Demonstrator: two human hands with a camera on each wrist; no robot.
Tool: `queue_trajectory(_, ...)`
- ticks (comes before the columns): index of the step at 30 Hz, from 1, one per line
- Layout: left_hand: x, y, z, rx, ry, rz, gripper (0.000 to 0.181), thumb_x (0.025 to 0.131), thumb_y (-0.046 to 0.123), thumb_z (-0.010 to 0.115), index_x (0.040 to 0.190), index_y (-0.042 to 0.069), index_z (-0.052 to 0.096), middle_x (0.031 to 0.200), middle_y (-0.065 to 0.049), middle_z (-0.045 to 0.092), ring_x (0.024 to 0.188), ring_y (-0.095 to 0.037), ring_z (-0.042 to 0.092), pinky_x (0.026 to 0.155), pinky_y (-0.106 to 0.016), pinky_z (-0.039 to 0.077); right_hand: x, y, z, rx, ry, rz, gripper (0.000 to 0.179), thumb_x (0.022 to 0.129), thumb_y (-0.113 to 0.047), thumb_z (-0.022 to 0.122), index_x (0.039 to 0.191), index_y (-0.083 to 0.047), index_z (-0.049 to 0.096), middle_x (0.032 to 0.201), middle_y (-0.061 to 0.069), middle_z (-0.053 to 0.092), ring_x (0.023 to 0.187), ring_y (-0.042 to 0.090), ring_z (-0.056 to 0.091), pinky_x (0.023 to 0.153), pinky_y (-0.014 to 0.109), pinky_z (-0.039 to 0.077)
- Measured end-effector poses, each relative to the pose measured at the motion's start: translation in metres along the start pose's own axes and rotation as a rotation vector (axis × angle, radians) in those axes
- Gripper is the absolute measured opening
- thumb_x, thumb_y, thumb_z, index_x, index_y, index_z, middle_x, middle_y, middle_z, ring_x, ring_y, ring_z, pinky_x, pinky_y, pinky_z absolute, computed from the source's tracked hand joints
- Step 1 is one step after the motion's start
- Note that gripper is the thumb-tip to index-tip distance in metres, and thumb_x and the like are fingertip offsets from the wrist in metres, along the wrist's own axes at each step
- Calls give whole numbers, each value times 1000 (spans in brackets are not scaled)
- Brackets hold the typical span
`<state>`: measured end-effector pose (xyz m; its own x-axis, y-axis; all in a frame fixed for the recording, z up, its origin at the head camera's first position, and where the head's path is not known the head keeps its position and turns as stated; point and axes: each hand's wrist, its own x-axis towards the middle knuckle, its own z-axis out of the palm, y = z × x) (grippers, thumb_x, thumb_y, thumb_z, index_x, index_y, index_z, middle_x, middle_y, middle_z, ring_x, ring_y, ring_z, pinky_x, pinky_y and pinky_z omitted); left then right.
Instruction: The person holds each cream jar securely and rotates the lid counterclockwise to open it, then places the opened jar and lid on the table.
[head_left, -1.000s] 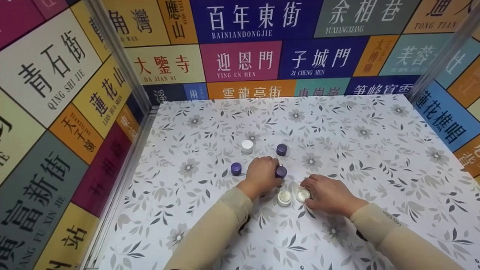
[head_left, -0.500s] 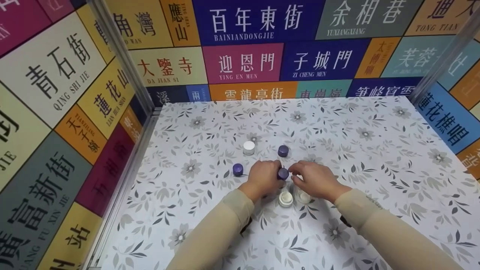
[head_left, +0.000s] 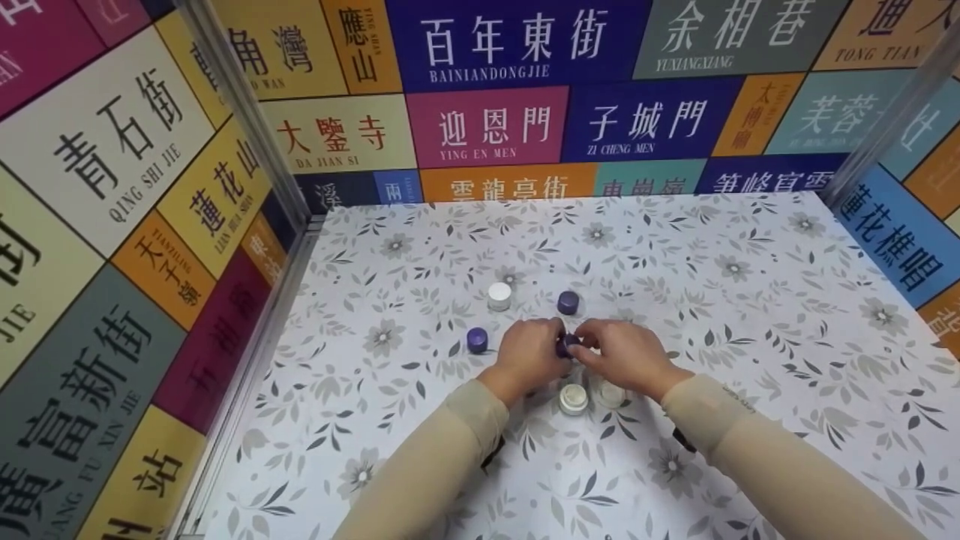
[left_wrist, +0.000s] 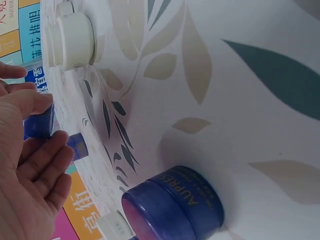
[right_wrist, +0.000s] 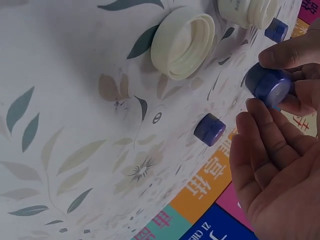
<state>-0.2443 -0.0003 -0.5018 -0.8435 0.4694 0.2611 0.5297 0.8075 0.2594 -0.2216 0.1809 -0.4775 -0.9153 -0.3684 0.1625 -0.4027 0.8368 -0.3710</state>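
Note:
Between both hands is a small purple-blue cosmetic jar (head_left: 568, 345). My left hand (head_left: 531, 356) grips it from the left, with thumb and curled fingers round it in the left wrist view. From the right, my right hand (head_left: 626, 356) pinches it; the right wrist view shows the jar (right_wrist: 268, 85) between thumb and fingertips. Nearer the sleeves stands an uncapped white jar (head_left: 574, 400), its neck exposed. Beside it, a white lid (right_wrist: 182, 42) lies with its threaded hollow side up, below the right hand.
A second purple jar (head_left: 477, 340) stands left of the left hand, marked AUPRES in the left wrist view. Farther back are another purple jar (head_left: 568, 302) and a capped white jar (head_left: 499, 296). Sign-covered panels (head_left: 487, 124) border the flower-patterned table (head_left: 420, 450).
My right hand has left the white lid and moved up and left to the purple jar, which it now pinches. The left hand stays in place with the jar.

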Motion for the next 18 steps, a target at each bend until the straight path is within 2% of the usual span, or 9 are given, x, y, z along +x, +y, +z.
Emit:
queue_trajectory(7,0,5,0,90,45,67,23,74,36,75,82,18,64,71,5,62,66,-18,61,68,-37,48,3,3,1,63,-25,55,28,89,-39,72,101,-15,73,84,-7,71,76,18,66,70,44,50)
queue_trajectory(14,-2,4,2,149,76,95,25,74,40,75,76,17,65,68,4,62,63,-20,62,63,-36,47,2,7,4,138,-70,58,25,88,-33,73,102,-12,71,87,-6,72,81,18,68,74,43,51)
queue_trajectory(18,-1,3,3,150,64,101,25,74,41,75,70,18,65,66,4,62,62,-21,61,63,-37,46,1,9,6,160,-78,58,26,87,-32,74,101,-11,70,86,-6,72,81,16,67,75,43,51)
